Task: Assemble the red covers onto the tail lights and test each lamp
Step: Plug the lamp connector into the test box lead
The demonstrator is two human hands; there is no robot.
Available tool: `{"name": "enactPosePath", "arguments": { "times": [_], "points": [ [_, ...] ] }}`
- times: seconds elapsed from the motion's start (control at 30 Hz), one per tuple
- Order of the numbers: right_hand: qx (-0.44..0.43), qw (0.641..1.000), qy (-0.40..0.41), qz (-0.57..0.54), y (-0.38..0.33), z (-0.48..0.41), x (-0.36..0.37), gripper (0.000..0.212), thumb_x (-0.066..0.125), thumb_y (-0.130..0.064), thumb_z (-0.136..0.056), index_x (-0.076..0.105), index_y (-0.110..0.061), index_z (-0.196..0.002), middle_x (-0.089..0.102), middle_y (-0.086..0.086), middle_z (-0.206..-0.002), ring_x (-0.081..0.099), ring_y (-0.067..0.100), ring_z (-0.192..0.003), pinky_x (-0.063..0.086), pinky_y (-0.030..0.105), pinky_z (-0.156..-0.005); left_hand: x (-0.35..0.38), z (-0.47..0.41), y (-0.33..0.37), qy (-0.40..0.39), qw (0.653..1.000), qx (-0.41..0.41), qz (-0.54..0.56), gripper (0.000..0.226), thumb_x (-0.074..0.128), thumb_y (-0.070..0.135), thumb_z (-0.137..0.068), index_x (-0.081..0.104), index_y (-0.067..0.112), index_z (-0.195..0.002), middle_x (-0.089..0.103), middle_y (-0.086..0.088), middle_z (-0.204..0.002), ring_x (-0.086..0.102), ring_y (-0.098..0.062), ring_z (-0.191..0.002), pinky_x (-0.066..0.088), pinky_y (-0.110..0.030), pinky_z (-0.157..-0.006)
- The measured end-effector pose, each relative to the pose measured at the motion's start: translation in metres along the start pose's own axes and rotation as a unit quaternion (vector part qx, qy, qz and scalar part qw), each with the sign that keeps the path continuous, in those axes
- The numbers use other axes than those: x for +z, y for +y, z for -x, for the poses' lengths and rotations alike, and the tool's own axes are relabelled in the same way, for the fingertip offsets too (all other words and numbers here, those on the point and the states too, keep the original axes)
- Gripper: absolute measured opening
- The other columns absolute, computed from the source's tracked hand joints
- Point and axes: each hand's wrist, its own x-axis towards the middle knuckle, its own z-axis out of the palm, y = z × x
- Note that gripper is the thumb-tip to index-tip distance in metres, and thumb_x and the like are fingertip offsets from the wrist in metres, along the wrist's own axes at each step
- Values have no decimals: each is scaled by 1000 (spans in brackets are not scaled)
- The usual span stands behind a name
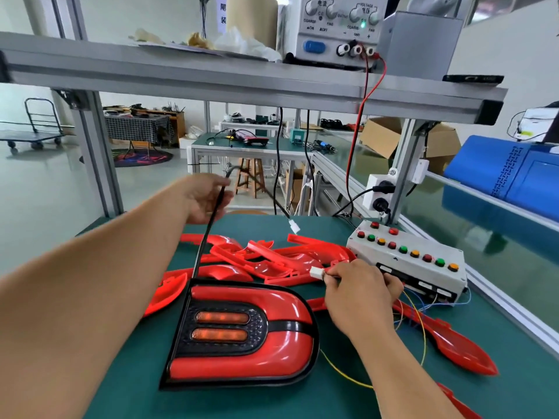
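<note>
A tail light (pixel 242 334) with its red cover on and two orange lamp windows lies on the green mat in front of me. Its black cable (pixel 208 234) rises from its far left corner to my left hand (pixel 205 201), which grips it above the mat. The cable's white plug (pixel 294 227) dangles free beyond the hand. My right hand (pixel 357 291) pinches a second white connector (pixel 316 272) with coloured wires, just left of the test box (pixel 405 261).
Several loose red covers (pixel 266 258) are piled behind the tail light, more lie at the right (pixel 453 349). The test box carries a row of coloured buttons. A power supply (pixel 338 28) sits on the aluminium shelf overhead. Thin coloured wires (pixel 420 322) trail across the mat.
</note>
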Motion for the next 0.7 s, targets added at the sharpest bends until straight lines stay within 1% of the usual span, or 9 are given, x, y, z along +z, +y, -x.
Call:
{"name": "enactPosePath", "arguments": {
  "times": [0.13, 0.2, 0.33, 0.4, 0.47, 0.53, 0.6, 0.63, 0.7],
  "points": [
    [5, 1000, -2, 7, -1, 1, 0, 21, 50, -22, -91, 67, -34, -87, 45, -14, -84, 52, 15, -100, 21, 41, -94, 1, 46, 28, -81, 994, 78, -8, 28, 57, 41, -91, 70, 17, -85, 61, 9, -60, 55, -2, -48, 46, -21, -61],
    [7, 1000, 0, 0, -1, 1, -1, 21, 52, -24, -92, 70, -34, -91, 46, -13, -86, 52, 16, -99, 22, 42, -95, 1, 71, 35, -98, 987, 118, -37, 28, 57, 44, -90, 72, 21, -86, 60, 11, -62, 53, 0, -50, 49, -19, -60],
    [13, 1000, 3, -13, 4, 2, -2, 20, 51, -29, -94, 70, -35, -98, 49, -12, -91, 53, 17, -98, 24, 43, -96, -13, 124, 34, -149, 964, 208, -72, 22, 60, 42, -81, 73, 24, -78, 54, 10, -62, 48, -2, -52, 47, -22, -68],
    [12, 1000, 3, -21, 4, 3, -3, 21, 51, -30, -95, 70, -35, -100, 52, -12, -94, 53, 16, -100, 25, 43, -96, -32, 148, 27, -186, 946, 254, -78, 20, 61, 38, -83, 73, 23, -86, 56, 8, -63, 50, -5, -55, 52, -22, -69],
    [12, 1000, 1, -27, 5, 4, -4, 21, 51, -30, -95, 71, -35, -100, 56, -10, -98, 53, 17, -102, 26, 44, -97, -58, 167, 17, -206, 931, 289, -86, 26, 72, 39, -78, 74, 23, -98, 59, 5, -69, 57, -7, -62, 55, -26, -75],
    [11, 999, 4, -33, 6, 5, -5, 22, 51, -29, -95, 71, -34, -100, 58, -9, -99, 53, 18, -103, 27, 44, -97, -89, 180, 5, -204, 922, 316, -90, 38, 80, 42, -71, 73, 23, -103, 61, 5, -74, 60, -8, -71, 55, -30, -80],
    [11, 999, 5, -40, 6, 7, -6, 21, 51, -29, -95, 72, -34, -99, 56, -9, -97, 53, 18, -103, 26, 44, -97, -119, 187, -10, -182, 920, 332, -97, 36, 79, 47, -71, 73, 22, -96, 59, 7, -73, 60, -8, -72, 56, -29, -80],
    [10, 999, 4, -43, 6, 8, -7, 21, 51, -29, -95, 72, -34, -98, 54, -10, -96, 52, 19, -103, 25, 44, -96, -133, 190, -21, -153, 921, 341, -113, 35, 79, 50, -71, 74, 21, -89, 58, 8, -71, 59, -8, -71, 56, -26, -77],
    [6, 999, 5, -47, 4, 9, -7, 21, 51, -28, -94, 72, -34, -96, 51, -11, -94, 52, 19, -106, 24, 42, -94, -157, 193, -45, -35, 911, 362, -194, 43, 73, 61, -71, 76, 20, -82, 62, 8, -69, 59, -7, -71, 53, -28, -76]
  ]
}}
